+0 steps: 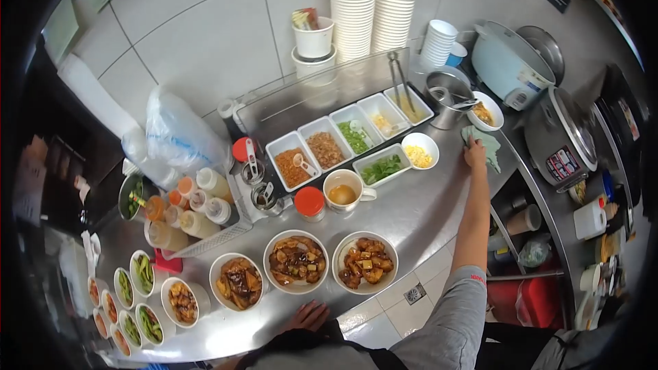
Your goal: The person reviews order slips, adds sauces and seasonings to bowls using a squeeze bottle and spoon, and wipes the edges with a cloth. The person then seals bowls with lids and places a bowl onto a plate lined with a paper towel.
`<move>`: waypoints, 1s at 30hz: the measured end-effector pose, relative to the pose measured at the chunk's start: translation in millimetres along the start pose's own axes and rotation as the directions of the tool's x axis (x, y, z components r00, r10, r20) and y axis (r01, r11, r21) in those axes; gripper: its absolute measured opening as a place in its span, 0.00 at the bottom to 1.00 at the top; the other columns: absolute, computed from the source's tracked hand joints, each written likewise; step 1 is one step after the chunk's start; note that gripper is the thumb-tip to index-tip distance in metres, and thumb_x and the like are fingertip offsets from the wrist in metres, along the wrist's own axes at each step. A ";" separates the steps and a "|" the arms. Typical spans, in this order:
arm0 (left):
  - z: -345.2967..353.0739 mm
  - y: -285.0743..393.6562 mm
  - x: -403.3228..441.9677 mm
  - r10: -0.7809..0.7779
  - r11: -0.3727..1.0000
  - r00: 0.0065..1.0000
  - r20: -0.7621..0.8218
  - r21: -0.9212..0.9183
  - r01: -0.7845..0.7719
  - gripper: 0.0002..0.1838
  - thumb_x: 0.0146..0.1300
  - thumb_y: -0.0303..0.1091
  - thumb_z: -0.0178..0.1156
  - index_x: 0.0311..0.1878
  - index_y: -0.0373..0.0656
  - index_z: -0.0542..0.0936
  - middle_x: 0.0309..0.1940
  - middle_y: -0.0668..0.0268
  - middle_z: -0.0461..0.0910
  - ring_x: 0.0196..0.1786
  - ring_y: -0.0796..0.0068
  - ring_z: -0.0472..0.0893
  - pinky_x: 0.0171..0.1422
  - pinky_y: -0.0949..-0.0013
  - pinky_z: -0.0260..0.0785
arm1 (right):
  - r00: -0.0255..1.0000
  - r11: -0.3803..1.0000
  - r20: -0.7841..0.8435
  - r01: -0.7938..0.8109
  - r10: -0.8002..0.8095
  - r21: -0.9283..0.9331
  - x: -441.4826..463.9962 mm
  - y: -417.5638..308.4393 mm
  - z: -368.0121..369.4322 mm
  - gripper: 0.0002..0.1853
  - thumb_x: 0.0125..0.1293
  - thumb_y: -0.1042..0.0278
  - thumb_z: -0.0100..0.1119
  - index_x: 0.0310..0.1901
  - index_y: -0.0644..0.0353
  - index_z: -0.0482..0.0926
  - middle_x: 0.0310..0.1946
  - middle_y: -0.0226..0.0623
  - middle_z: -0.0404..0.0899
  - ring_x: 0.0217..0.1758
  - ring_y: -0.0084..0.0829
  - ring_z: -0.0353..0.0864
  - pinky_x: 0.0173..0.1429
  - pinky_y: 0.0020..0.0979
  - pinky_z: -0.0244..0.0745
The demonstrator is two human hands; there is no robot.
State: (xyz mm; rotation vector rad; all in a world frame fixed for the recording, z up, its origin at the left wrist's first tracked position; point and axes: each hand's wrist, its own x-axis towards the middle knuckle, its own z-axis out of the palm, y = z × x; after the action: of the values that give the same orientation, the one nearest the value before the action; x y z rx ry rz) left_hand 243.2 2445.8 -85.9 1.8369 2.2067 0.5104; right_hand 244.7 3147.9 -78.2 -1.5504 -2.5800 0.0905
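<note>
My right hand (474,154) reaches out to the far right of the steel counter, its fingers closed on the edge of a pale green cloth (488,145) lying there. Just beyond the cloth stands a small white bowl (496,120) with some food in it. My left hand (310,316) rests on the counter's near edge, holding nothing, fingers spread. Close above it are a white bowl of brown glazed meat pieces (296,260) and a similar bowl (365,262) to its right. Another such bowl (236,281) sits to its left.
White tubs of toppings (325,149) line the back, with a mug (344,190) and a red-lidded jar (310,203) in front. Squeeze bottles (199,202) fill a basket at left. Several small cups (144,273) stand front left. A metal pot (445,99) and cooker (558,137) are right.
</note>
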 end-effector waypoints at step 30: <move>-69.8 37.8 -305.9 -0.596 0.465 0.768 -0.233 -0.880 0.094 0.14 0.58 0.31 0.55 0.47 0.37 0.74 0.36 0.57 0.77 0.42 0.69 0.77 0.45 0.66 0.68 | -0.031 0.410 0.417 -0.262 -0.908 0.874 -704.3 -311.8 -100.2 0.07 0.63 0.69 0.53 0.33 0.65 0.76 0.29 0.28 0.76 0.33 0.19 0.73 0.43 0.19 0.65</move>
State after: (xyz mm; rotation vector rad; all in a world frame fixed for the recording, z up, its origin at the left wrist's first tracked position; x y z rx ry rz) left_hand 308.8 2143.4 -21.7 0.6912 1.9112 1.7642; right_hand 312.7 2378.3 1.2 0.1394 -2.4731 2.7647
